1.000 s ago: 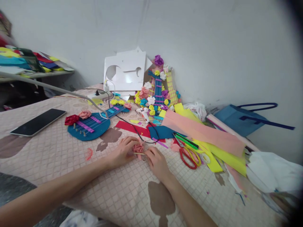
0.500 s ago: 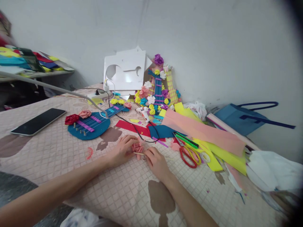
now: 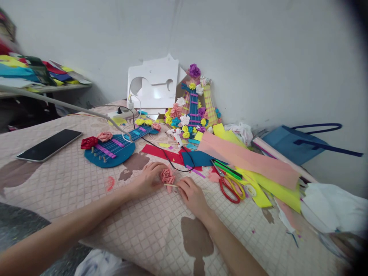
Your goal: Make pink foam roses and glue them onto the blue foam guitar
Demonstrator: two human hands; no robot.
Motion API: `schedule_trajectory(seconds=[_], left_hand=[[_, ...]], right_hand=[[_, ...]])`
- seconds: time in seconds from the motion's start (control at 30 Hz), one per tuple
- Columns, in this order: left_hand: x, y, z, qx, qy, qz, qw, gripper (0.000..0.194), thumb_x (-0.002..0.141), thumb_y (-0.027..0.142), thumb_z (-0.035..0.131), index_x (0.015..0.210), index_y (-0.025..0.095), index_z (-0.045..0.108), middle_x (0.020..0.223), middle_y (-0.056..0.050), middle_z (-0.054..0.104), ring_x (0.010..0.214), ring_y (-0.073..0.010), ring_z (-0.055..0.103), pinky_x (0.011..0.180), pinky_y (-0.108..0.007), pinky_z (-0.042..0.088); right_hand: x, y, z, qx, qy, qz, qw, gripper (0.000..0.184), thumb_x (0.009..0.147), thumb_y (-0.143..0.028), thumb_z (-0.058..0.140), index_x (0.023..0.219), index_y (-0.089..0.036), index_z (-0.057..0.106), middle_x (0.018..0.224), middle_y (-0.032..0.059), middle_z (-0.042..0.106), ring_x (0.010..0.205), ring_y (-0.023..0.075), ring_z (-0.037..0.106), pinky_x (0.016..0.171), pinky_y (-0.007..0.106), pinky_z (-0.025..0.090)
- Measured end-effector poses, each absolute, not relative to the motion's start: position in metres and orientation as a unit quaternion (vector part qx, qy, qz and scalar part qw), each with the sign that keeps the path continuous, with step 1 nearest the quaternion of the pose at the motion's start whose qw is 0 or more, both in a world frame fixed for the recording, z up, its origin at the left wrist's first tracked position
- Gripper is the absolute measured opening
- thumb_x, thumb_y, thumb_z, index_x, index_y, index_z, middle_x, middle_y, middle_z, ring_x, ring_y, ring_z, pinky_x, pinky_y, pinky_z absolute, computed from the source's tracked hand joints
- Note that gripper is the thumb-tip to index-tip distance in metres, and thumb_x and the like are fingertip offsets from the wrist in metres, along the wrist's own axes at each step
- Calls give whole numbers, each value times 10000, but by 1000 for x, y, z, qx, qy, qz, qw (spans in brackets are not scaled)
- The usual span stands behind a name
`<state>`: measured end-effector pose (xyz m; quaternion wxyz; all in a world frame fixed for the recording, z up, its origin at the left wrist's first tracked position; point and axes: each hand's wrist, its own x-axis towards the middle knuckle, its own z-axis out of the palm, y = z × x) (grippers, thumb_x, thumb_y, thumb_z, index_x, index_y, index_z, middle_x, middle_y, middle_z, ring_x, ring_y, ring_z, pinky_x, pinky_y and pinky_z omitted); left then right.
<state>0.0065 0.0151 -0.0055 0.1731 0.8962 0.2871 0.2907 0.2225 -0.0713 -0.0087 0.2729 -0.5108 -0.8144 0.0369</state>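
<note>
Pink flower (image 3: 167,176): left hand (image 3: 150,178) pinching | Stick (image 3: 170,185): right hand (image 3: 193,194) pinching | Black cord (image 3: 184,170) beyond | Red scissors (image 3: 221,187) rightward

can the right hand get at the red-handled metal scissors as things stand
Probably yes: the red-handled metal scissors lie right of the right hand, handle uncovered, though it holds a thin pale stick.

Only view: from my head, facing forward and down over worktop (image 3: 138,230); my fingers (image 3: 155,167) fairly near, just below frame centre; wall (image 3: 258,57) behind fills upper part.
</note>
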Motion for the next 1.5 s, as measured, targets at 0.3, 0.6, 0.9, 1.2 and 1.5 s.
schedule_trajectory(seconds=[0.3, 0.6, 0.9, 1.2, 1.5], left_hand=[[7, 21, -6, 895, 290, 286, 182, 317, 825, 152, 547, 1135, 197, 505, 1190, -100, 566, 1131, -258, 494, 920, -423, 401], [8, 20, -6, 898, 263, 297, 189, 422, 759, 60, 512, 1157, 200, 502, 1202, -88, 564, 1144, -246, 485, 960, -414, 397], [-12, 26, 15, 829, 356, 390, 181, 278, 862, 87, 313, 931, 181, 565, 888, -50, 628, 852, -181, 580, 778, -321, 449], [-10, -1, 15, 879, 321, 324, 140, 135, 922, 224, 448, 861, 202, 567, 844, -5, 643, 792, -158, 587, 775, -321, 401], [8, -31, 5, 891, 359, 263, 87, 271, 774, 173, 662, 1007, 205, 527, 1039, -50, 574, 975, -247, 498, 820, -383, 390]], right_hand=[[222, -73, -10, -508, -816, 45, 272, 208, 892, -86, 449, 970, -215, 592, 972, 66, 559, 899, 201, 558, 781, 330, 502], [223, -74, -11, -513, -815, 56, 263, 199, 902, -93, 436, 975, -208, 581, 951, 64, 554, 884, 203, 546, 754, 324, 489], [223, -74, -11, -509, -816, 57, 269, 192, 902, -98, 447, 963, -208, 591, 957, 61, 566, 884, 196, 551, 759, 315, 491], [222, -73, -9, -512, -810, 49, 282, 210, 902, -106, 440, 1002, -215, 589, 963, 69, 575, 914, 205, 556, 771, 332, 512], [217, -71, -10, -502, -810, 52, 300, 192, 911, -118, 435, 989, -213, 584, 956, 69, 573, 906, 211, 551, 768, 334, 503]])
